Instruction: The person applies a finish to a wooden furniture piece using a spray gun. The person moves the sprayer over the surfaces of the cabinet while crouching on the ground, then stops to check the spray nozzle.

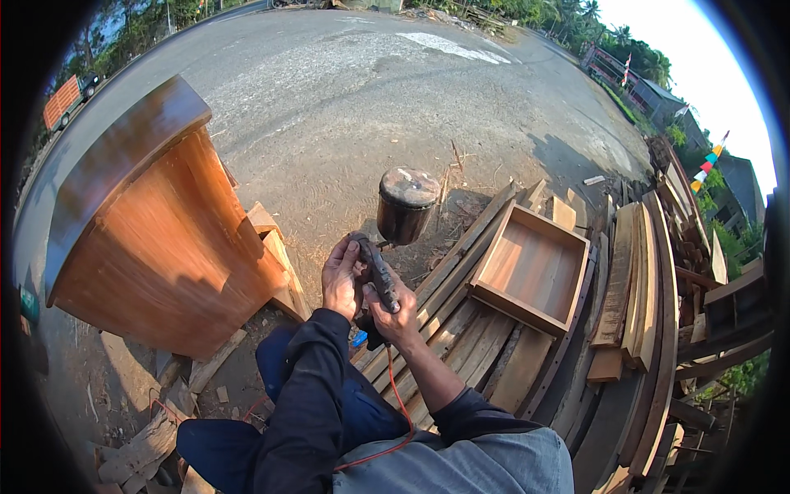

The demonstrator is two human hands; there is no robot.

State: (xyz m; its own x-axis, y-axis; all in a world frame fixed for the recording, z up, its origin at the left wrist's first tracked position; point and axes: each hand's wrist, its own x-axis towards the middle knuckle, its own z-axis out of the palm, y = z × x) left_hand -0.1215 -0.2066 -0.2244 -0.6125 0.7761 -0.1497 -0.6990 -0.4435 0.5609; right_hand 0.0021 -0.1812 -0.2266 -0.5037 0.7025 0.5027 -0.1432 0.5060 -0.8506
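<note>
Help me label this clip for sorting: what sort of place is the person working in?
Most likely an open-air roadside woodworking yard. Both hands, left hand and right hand, hold a spray gun beside a varnished wooden cabinet, with an open wooden drawer lying on stacked planks next to a paved road.

- Spray gun (380, 276): black, with dark rusty-brown cup (406, 206)
- Hose (398, 395): red
- Cabinet (156, 239): glossy orange-brown
- Drawer (533, 267): pale reddish wood
- Sleeves (317, 387): dark navy

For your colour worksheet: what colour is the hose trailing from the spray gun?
Red-orange; the hose shows best in the head view.
</note>
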